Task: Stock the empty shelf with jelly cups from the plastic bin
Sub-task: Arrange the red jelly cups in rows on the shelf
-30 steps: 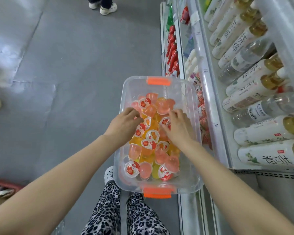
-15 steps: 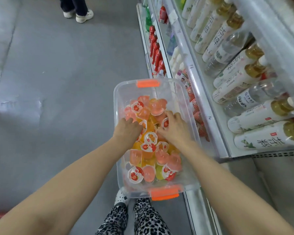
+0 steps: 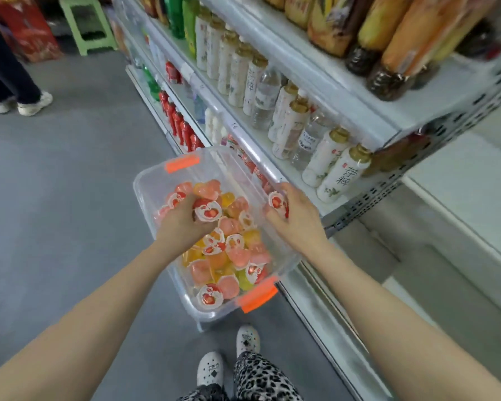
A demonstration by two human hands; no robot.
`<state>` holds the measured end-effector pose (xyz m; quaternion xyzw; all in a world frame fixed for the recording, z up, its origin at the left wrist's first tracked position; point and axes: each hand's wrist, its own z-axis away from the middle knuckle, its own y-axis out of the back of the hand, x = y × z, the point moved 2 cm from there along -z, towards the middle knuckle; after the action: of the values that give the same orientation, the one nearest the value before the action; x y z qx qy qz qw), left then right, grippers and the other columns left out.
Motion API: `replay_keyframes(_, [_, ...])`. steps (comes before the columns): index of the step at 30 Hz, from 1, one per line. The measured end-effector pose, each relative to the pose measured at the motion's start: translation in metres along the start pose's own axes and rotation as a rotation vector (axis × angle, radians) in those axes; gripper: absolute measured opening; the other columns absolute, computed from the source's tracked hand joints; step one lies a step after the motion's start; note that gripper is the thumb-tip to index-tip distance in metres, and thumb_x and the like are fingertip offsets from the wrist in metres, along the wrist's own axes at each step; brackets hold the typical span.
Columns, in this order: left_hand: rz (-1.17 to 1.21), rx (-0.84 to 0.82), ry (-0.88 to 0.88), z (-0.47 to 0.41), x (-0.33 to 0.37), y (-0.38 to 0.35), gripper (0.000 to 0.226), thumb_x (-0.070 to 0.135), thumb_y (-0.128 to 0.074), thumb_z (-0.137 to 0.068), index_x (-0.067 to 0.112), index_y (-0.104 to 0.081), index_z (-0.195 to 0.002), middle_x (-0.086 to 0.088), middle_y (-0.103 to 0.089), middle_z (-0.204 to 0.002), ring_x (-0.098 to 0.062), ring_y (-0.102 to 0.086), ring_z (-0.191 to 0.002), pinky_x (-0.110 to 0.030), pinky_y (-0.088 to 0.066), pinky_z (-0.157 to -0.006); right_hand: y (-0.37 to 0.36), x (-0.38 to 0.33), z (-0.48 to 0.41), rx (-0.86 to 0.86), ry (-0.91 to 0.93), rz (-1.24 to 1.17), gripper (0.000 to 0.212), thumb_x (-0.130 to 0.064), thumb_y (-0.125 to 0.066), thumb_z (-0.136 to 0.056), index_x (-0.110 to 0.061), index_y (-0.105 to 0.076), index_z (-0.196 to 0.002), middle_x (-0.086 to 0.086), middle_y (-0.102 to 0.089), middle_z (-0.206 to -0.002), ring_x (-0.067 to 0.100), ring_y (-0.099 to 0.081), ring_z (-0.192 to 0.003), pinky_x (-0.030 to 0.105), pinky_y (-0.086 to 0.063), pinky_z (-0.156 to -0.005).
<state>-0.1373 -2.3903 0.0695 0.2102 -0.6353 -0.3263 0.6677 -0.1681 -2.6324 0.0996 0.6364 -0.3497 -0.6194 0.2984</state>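
Right hand point(image 3: 297, 224) lifted a jelly cup point(image 3: 276, 201) from the half-full bin point(image 3: 156, 182)

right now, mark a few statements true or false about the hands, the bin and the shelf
1. Both the left hand and the right hand hold jelly cups. True.
2. The plastic bin has blue latches. False: its latches are orange.
3. The bin is empty. False: many jelly cups lie in it.
4. White bottles with gold caps stand on the shelf beside the bin. True.
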Motion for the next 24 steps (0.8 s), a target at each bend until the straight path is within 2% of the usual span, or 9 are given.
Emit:
replay_keyframes(2, [0.064, 0.008, -0.069, 0.004, 0.021, 0.000, 0.051, 0.038, -0.078, -0.077, 0.023, -0.053, -0.119, 0.008, -0.063, -0.102, -0.010, -0.062, -0.082, -0.017, -0.045, -0.063, 0.031, 0.002, 0.022, 0.069, -0.043, -0.022, 0.054, -0.041, -0.063, -0.085, -0.021, -0.044, -0.131, 0.000, -0.059, -0.115, 0.017, -0.056, -0.099, 0.032, -0.045, -0.081])
replay_keyframes(5, [0.136, -0.046, -0.176, 0.008, 0.062, -0.007, 0.048, 0.040, -0.079, -0.076, 0.023, -0.056, -0.114, 0.007, -0.066, -0.094, -0.010, -0.064, -0.079, -0.031, -0.055, -0.069, 0.075, 0.011, 0.057, 0.208, -0.061, 0.006, 0.049, -0.037, -0.070, -0.080, -0.020, -0.052, -0.122, -0.002, -0.059, -0.108, 0.014, -0.055, -0.096, 0.026, -0.041, -0.078])
replay_keyframes(8, [0.171, -0.158, -0.265, 0.014, 0.106, -0.023, 0.045, 0.039, -0.078, -0.077, 0.025, -0.056, -0.114, 0.010, -0.066, -0.094, -0.005, -0.064, -0.081, -0.023, -0.051, -0.068, 0.119, 0.021, 0.091, 0.360, -0.054, 0.039, 0.036, -0.030, -0.072, -0.079, -0.023, -0.059, -0.112, -0.007, -0.060, -0.102, 0.007, -0.051, -0.094, 0.017, -0.034, -0.077])
replay_keyframes(10, [0.195, -0.234, -0.345, 0.018, 0.137, -0.035, 0.045, 0.039, -0.080, -0.074, 0.027, -0.058, -0.112, 0.013, -0.067, -0.097, 0.000, -0.063, -0.082, -0.021, -0.052, -0.072, 0.151, 0.024, 0.108, 0.418, -0.073, 0.072, 0.032, -0.030, -0.072, -0.080, -0.026, -0.059, -0.109, -0.010, -0.059, -0.100, 0.006, -0.051, -0.093, 0.019, -0.036, -0.076])
replay_keyframes(13, [0.178, -0.339, -0.458, 0.028, 0.182, -0.052, 0.044, 0.035, -0.083, -0.072, 0.027, -0.060, -0.108, 0.017, -0.066, -0.096, 0.006, -0.061, -0.080, -0.010, -0.046, -0.068, 0.198, 0.036, 0.121, 0.480, -0.105, 0.156, 0.030, -0.034, -0.069, -0.083, -0.025, -0.059, -0.110, -0.005, -0.060, -0.101, 0.011, -0.055, -0.092, 0.029, -0.044, -0.079])
replay_keyframes(17, [0.137, -0.418, -0.567, 0.035, 0.237, -0.068, 0.044, 0.040, -0.082, -0.072, 0.032, -0.058, -0.108, 0.019, -0.066, -0.097, 0.008, -0.059, -0.085, -0.007, -0.042, -0.067, 0.259, 0.063, 0.119, 0.555, -0.240, 0.146, 0.025, -0.041, -0.065, -0.083, -0.028, -0.057, -0.103, -0.005, -0.060, -0.095, 0.014, -0.057, -0.084, 0.029, -0.042, -0.075])
replay_keyframes(21, [0.169, -0.441, -0.631, 0.033, 0.290, -0.085, 0.048, 0.044, -0.080, -0.072, 0.030, -0.059, -0.112, 0.018, -0.066, -0.100, 0.006, -0.060, -0.088, -0.014, -0.048, -0.074, 0.307, 0.101, 0.099, 0.626, -0.323, 0.125, 0.027, -0.042, -0.067, -0.080, -0.024, -0.060, -0.100, -0.002, -0.062, -0.093, 0.018, -0.058, -0.085, 0.030, -0.041, -0.074])
replay_keyframes(24, [0.168, -0.411, -0.677, 0.025, 0.328, -0.100, 0.049, 0.046, -0.079, -0.073, 0.030, -0.058, -0.114, 0.016, -0.065, -0.105, 0.004, -0.059, -0.093, -0.015, -0.049, -0.077, 0.326, 0.129, 0.079, 0.594, -0.388, 0.106, 0.029, -0.044, -0.068, -0.076, -0.027, -0.061, -0.098, -0.004, -0.065, -0.096, 0.019, -0.059, -0.089, 0.032, -0.048, -0.078])
